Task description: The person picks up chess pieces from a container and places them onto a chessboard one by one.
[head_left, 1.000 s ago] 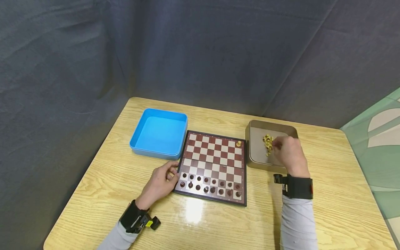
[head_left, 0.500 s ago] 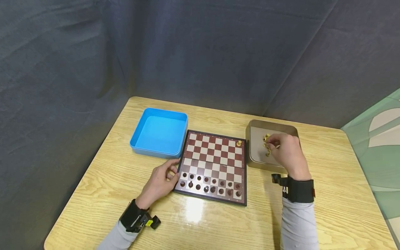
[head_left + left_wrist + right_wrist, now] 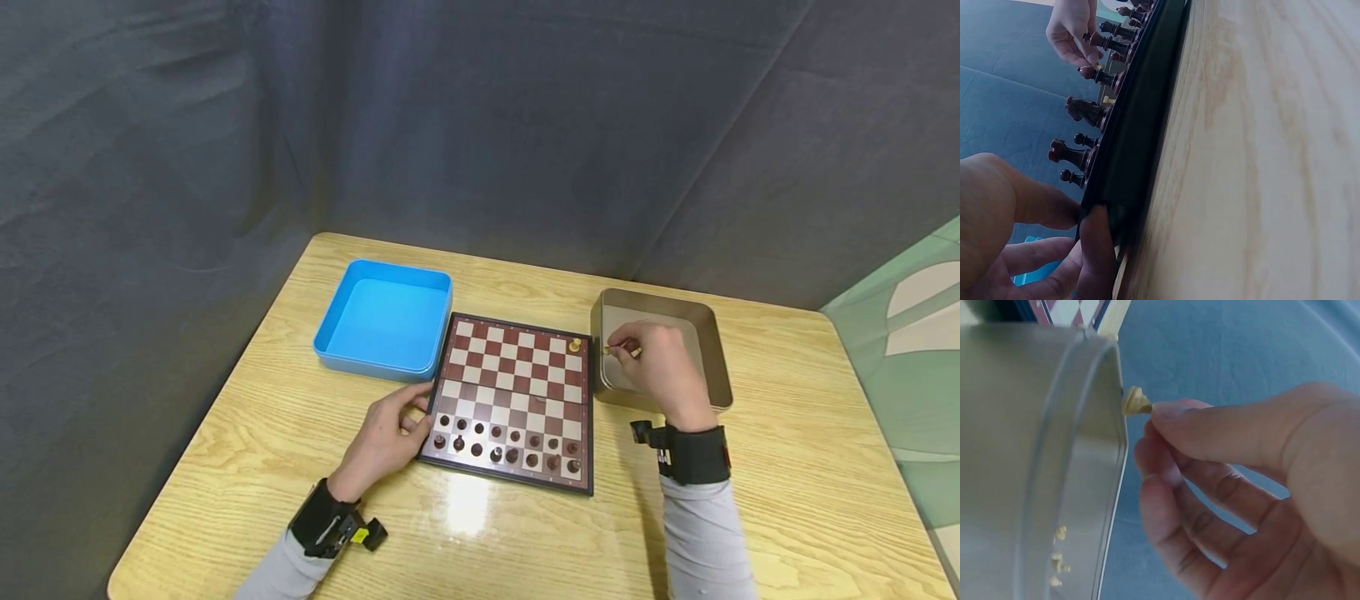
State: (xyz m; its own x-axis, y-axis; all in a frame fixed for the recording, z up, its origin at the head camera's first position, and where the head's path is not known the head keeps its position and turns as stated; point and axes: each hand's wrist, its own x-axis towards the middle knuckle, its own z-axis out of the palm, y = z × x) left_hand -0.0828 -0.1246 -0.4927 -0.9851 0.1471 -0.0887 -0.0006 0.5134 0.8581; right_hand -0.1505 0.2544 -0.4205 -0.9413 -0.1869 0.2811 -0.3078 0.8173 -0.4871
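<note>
A blue box (image 3: 390,321) stands at the far left, and nearer the person the left hand (image 3: 384,433) holds the left edge of the chessboard (image 3: 517,367) between thumb and bent fingers. Two rows of dark pieces (image 3: 477,450) stand on its near side; a yellow piece (image 3: 574,344) occupies its far right corner. The right hand (image 3: 660,362) pinches a pale chess piece (image 3: 1137,402) by thumb and fingertips near the left rim of the metal tin (image 3: 621,318), though contact is hard to judge. More pale pieces (image 3: 1057,562) lie inside.
</note>
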